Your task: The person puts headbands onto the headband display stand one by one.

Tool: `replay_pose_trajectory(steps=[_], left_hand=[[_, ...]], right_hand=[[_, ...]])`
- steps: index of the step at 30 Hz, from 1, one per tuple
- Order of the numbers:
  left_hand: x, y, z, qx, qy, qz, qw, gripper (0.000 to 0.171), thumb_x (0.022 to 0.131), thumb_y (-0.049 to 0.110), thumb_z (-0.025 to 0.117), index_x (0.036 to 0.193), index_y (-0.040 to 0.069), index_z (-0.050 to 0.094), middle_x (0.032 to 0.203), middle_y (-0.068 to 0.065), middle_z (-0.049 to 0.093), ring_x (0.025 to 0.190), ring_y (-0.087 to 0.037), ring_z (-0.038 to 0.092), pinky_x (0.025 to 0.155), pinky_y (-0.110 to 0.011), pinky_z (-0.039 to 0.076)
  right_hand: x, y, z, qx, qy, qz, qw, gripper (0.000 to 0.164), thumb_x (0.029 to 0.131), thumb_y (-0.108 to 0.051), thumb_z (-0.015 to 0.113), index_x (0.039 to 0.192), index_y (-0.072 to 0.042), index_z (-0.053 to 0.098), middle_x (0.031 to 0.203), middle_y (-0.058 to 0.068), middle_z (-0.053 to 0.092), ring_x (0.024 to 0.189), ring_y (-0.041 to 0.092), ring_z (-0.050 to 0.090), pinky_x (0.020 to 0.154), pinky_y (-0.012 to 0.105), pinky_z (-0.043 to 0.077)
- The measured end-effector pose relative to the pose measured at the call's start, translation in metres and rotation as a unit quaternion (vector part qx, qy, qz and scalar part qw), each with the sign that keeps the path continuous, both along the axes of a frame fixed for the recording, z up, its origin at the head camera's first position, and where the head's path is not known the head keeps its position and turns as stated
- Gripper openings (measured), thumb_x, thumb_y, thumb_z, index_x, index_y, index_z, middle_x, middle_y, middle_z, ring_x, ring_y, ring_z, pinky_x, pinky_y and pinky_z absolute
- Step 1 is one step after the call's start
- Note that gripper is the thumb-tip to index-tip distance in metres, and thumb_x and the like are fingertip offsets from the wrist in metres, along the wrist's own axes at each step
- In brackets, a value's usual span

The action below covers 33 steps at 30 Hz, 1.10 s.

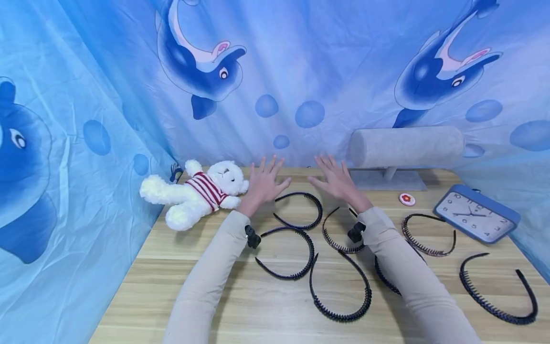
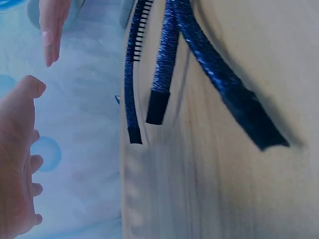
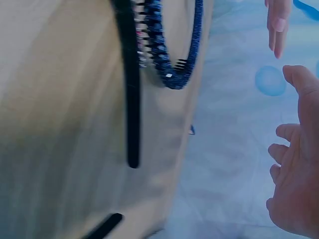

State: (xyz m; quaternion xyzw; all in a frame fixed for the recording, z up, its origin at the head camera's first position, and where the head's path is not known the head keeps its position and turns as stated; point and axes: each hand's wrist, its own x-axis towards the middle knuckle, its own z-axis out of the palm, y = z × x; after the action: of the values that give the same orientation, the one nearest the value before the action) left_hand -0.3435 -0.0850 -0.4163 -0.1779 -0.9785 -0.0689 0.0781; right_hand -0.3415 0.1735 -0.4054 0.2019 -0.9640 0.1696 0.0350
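Both hands reach forward over the table with fingers straight and spread, holding nothing. My left hand point(image 1: 264, 182) is beside the head of a white teddy bear point(image 1: 206, 191) in a red-striped shirt. To its right, my right hand point(image 1: 336, 181) is in front of the grey stand. Dark toothed headbands lie around and below the arms: one headband point(image 1: 320, 210) between the hands, another headband point(image 1: 312, 253) near the left wrist, a headband point(image 1: 365, 306) at front centre. A brownish headband point(image 1: 330, 236) is under the right wrist, and the right forearm partly hides a further headband point(image 1: 384, 282).
At the right lie a brownish headband point(image 1: 410, 234) and a black headband point(image 1: 494, 310). A blue clock point(image 1: 477, 215) leans near the right edge, beside a small round flower badge point(image 1: 407, 199). A grey cylindrical display stand point(image 1: 408, 145) is at the back, before a blue dolphin-print curtain point(image 1: 326, 62).
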Motion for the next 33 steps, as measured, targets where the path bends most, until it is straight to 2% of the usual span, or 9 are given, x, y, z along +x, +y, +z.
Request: replay_pose_trajectory(steps=[5,10,14,18,22,24,26,30,33], left_hand=[[-0.001,0.003,0.004,0.014,0.005,0.0,0.9999,0.079,0.101,0.065,0.036,0.165,0.023,0.015,0.172,-0.009,0.015,0.158,-0.04,0.011,0.125,-0.067,0.004],[-0.001,0.01,0.008,0.048,0.001,-0.008,0.9988,0.082,0.1,0.066,0.039,0.165,0.023,0.014,0.172,-0.01,0.016,0.158,-0.04,0.014,0.125,-0.067,0.009],[-0.001,0.017,0.009,0.11,-0.01,-0.026,0.9935,0.084,0.099,0.061,0.048,0.165,0.021,0.015,0.171,-0.011,0.018,0.157,-0.042,0.016,0.124,-0.067,0.009],[-0.002,0.027,0.011,0.191,-0.013,-0.053,0.9801,0.085,0.098,0.054,0.057,0.164,0.018,0.018,0.17,-0.011,0.024,0.155,-0.04,0.022,0.125,-0.064,0.012],[-0.002,0.038,0.014,0.275,-0.025,-0.079,0.958,0.087,0.096,0.052,0.063,0.164,0.019,0.019,0.169,-0.011,0.026,0.156,-0.033,0.025,0.127,-0.056,0.018],[-0.001,0.044,0.016,0.322,-0.045,-0.092,0.941,0.089,0.095,0.051,0.065,0.164,0.022,0.017,0.17,-0.01,0.023,0.156,-0.03,0.024,0.127,-0.053,0.021],[0.001,0.05,0.018,0.372,-0.071,-0.102,0.9196,0.09,0.094,0.049,0.068,0.164,0.028,0.015,0.171,-0.008,0.02,0.157,-0.028,0.022,0.127,-0.054,0.021],[0.005,0.06,0.022,0.448,-0.107,-0.11,0.8805,0.092,0.091,0.047,0.073,0.162,0.041,0.014,0.172,0.003,0.018,0.158,-0.025,0.021,0.125,-0.057,0.022],[0.006,0.067,0.024,0.475,-0.113,-0.114,0.865,0.091,0.09,0.046,0.075,0.16,0.045,0.016,0.171,0.011,0.019,0.157,-0.023,0.022,0.126,-0.056,0.023]], right_hand=[[-0.002,0.005,0.019,0.004,0.024,0.012,1.0,0.086,0.101,-0.061,0.045,0.164,-0.012,0.014,0.171,0.017,0.011,0.158,0.04,0.005,0.124,0.069,-0.003],[0.001,0.022,0.052,-0.004,0.048,0.022,0.999,0.085,0.101,-0.06,0.046,0.164,-0.014,0.014,0.171,0.016,0.011,0.159,0.039,0.006,0.125,0.065,-0.005],[0.005,0.047,0.081,-0.019,0.057,0.023,0.998,0.083,0.101,-0.057,0.048,0.165,-0.019,0.011,0.172,0.013,0.009,0.159,0.039,0.003,0.124,0.065,-0.01],[0.01,0.081,0.107,-0.028,0.075,0.01,0.997,0.081,0.102,-0.057,0.048,0.165,-0.019,0.015,0.171,0.014,0.013,0.158,0.042,0.004,0.122,0.07,-0.009],[0.014,0.122,0.123,-0.033,0.105,-0.011,0.994,0.08,0.101,-0.057,0.048,0.163,-0.014,0.021,0.169,0.019,0.02,0.157,0.045,0.009,0.122,0.072,-0.004],[0.015,0.144,0.127,-0.049,0.112,-0.021,0.992,0.079,0.101,-0.054,0.049,0.162,-0.011,0.024,0.168,0.022,0.022,0.156,0.047,0.009,0.123,0.071,-0.001],[0.017,0.167,0.128,-0.078,0.108,-0.033,0.991,0.077,0.102,-0.049,0.05,0.162,-0.007,0.024,0.167,0.025,0.021,0.156,0.048,0.009,0.124,0.07,0.0],[0.021,0.208,0.125,-0.144,0.067,-0.069,0.985,0.076,0.104,-0.041,0.05,0.163,-0.006,0.018,0.169,0.026,0.011,0.156,0.048,0.003,0.124,0.069,-0.001],[0.024,0.235,0.122,-0.186,0.025,-0.109,0.976,0.078,0.104,-0.042,0.05,0.164,-0.01,0.011,0.17,0.022,0.003,0.156,0.047,-0.002,0.123,0.069,-0.001]])
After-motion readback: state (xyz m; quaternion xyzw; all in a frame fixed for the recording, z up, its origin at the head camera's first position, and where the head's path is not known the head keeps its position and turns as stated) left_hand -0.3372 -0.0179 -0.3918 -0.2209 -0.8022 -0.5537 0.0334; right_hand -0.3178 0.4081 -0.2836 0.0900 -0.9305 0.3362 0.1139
